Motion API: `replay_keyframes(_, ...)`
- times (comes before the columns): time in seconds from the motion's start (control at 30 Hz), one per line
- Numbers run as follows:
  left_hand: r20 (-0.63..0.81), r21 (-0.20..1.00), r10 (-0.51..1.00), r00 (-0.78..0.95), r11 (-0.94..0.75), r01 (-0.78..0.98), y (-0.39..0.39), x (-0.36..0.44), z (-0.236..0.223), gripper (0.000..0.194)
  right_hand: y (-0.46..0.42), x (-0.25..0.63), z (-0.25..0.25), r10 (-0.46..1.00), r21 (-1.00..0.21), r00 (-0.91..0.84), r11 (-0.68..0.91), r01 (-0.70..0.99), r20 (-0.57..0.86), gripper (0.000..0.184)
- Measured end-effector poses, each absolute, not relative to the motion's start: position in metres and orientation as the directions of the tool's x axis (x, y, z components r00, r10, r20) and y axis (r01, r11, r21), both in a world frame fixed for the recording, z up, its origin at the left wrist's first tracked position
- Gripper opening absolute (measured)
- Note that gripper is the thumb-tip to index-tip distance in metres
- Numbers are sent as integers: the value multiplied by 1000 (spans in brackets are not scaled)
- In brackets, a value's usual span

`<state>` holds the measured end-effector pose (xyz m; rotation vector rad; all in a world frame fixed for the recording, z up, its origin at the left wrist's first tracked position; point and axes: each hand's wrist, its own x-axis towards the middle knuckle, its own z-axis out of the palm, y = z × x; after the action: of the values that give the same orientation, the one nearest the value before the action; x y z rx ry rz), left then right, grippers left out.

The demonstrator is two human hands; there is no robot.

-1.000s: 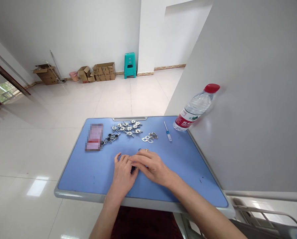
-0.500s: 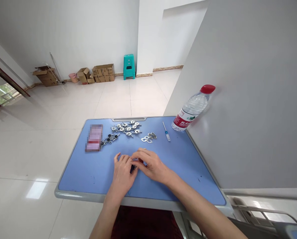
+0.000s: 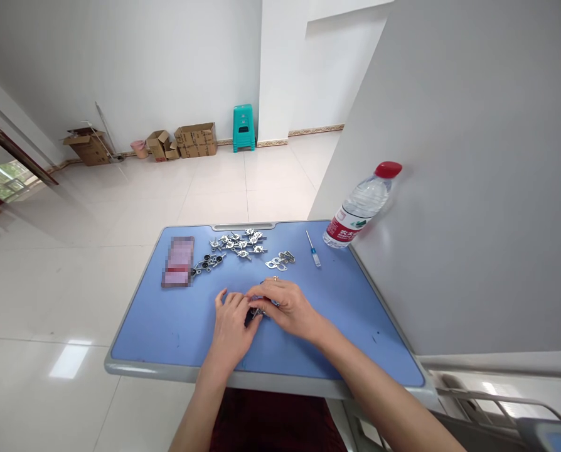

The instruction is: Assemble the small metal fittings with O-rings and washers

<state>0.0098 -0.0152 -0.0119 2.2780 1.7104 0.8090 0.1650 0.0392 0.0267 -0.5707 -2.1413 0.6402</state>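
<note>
On the blue plastic tabletop [image 3: 158,333], the left hand [image 3: 231,329] curls half-closed, its fingertips [image 3: 236,299] pressing a small silver metal fitting [image 3: 256,312] (mostly hidden by the fingers) held between both hands. The right hand [image 3: 287,307] arches over the piece, fingers bent, gripping it from the other side.
</note>
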Motion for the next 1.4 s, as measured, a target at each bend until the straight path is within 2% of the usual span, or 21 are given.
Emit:
replay_keyframes(0.2,343,459,923,174,-326,826,-16,11,-11,18,36,163,28,546,-627,-608,773,101,576,29)
replay_keyframes(0.33,337,449,925,173,-320,834,-15,10,-14,14,38,165,29,550,-668,-632,741,68,545,31)
replay_keyframes(0.57,334,429,923,191,-330,841,-15,9,-14,10,40,163,23,609,-640,-508,756,139,609,26)
replay_keyframes(1.0,315,446,931,182,-315,838,-14,9,-12,6,42,168,31,602,-685,-627,714,145,495,22)
replay_keyframes(1.13,304,457,933,194,-321,829,-14,9,-11,11,41,168,32,620,-691,-615,704,164,486,20)
replay_keyframes(1.27,276,473,944,179,-296,830,-14,10,-8,7,45,173,32,687,-735,-525,659,161,502,18)
replay_keyframes(1.4,252,489,952,173,-279,827,-14,10,-4,9,50,183,37,738,-780,-523,593,199,427,15)
